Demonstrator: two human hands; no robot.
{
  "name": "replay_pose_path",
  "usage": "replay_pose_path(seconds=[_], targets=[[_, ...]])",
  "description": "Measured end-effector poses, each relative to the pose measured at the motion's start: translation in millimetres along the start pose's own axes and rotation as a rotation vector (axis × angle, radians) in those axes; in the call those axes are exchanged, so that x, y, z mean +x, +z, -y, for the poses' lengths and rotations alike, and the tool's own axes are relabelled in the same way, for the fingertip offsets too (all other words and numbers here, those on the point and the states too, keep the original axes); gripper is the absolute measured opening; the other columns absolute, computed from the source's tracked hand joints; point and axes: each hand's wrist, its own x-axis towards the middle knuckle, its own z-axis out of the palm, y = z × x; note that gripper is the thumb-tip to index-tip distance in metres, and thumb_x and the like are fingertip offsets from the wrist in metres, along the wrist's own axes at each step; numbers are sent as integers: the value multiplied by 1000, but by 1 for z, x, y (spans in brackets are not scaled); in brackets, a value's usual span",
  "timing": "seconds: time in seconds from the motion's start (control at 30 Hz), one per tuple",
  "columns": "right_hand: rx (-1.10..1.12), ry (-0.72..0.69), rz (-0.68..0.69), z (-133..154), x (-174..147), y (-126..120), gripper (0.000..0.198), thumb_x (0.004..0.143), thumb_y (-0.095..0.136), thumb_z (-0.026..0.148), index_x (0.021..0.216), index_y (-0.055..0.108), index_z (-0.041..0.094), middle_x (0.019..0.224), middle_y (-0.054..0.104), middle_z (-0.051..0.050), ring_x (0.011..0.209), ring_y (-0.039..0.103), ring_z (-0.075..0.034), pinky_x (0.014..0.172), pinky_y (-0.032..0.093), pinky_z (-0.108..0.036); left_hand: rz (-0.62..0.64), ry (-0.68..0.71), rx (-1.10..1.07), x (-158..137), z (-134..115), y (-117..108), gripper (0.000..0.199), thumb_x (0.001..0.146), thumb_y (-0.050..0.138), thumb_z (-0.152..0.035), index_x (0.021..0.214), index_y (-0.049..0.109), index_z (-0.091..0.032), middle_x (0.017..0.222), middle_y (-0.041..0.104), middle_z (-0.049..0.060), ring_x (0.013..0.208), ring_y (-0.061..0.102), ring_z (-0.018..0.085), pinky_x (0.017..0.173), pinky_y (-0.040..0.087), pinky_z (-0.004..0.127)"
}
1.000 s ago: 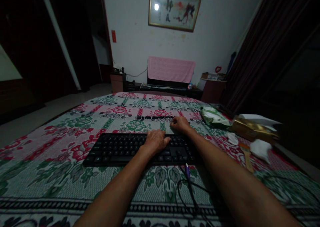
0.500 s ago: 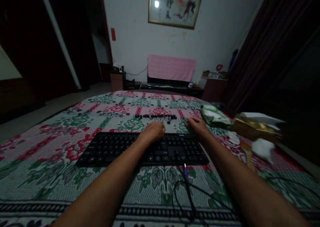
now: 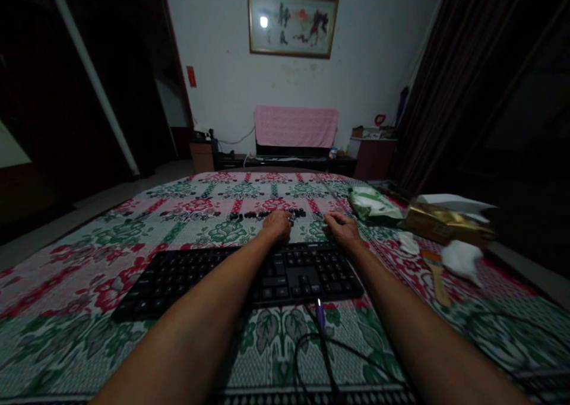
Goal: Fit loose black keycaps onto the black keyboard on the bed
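The black keyboard (image 3: 285,280) lies toward the near edge of the cloth-covered tabletop (image 3: 146,227), and just past it there's a row of small loose black keycaps (image 3: 252,214), or so they look. Left hand (image 3: 276,225) is curled over the row's right half, fingertips hidden, so can't tell if it's pinching one. Right hand (image 3: 344,230) is by the keyboard's far right corner, thumb and fingers bent close; can't tell if anything's between them. IMO handle those singly, by the sides, so the neighbours don't get knocked. Most elbow room's toward the left edge; the purple plug (image 3: 319,315) sits in front, and the tissue pack (image 3: 374,206), brush (image 3: 436,277) and gold box (image 3: 449,224) crowd the right edge.
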Motion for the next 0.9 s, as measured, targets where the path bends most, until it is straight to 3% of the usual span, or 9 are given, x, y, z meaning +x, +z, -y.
replay_pose_path(seconds=[0.27, 0.53, 0.9], targets=[[-19, -32, 7, -1, 0, 1, 38, 63, 58, 51, 74, 64, 15, 70, 65, -3, 62, 60, -16, 57, 48, -25, -25, -55, 48, 4, -4, 5, 27, 79, 49, -28, 94, 68, -17, 105, 66, 13, 101, 60, 24, 82, 47, 31], [-53, -96, 14, -6, 1, 1, 34, 67, 54, 47, 74, 65, 15, 69, 65, -2, 62, 59, -15, 59, 47, -25, -122, -140, 52, 20, -15, 11, 30, 80, 49, -30, 96, 68, -14, 102, 66, 16, 100, 61, 27, 81, 48, 34], [-68, -128, 24, -11, 4, 2, 29, 69, 51, 43, 70, 65, 18, 66, 63, 0, 64, 58, -14, 62, 46, -24, -135, -231, 77, 32, -22, 19, 38, 81, 51, -38, 103, 64, -10, 106, 64, 19, 103, 58, 27, 84, 45, 32]])
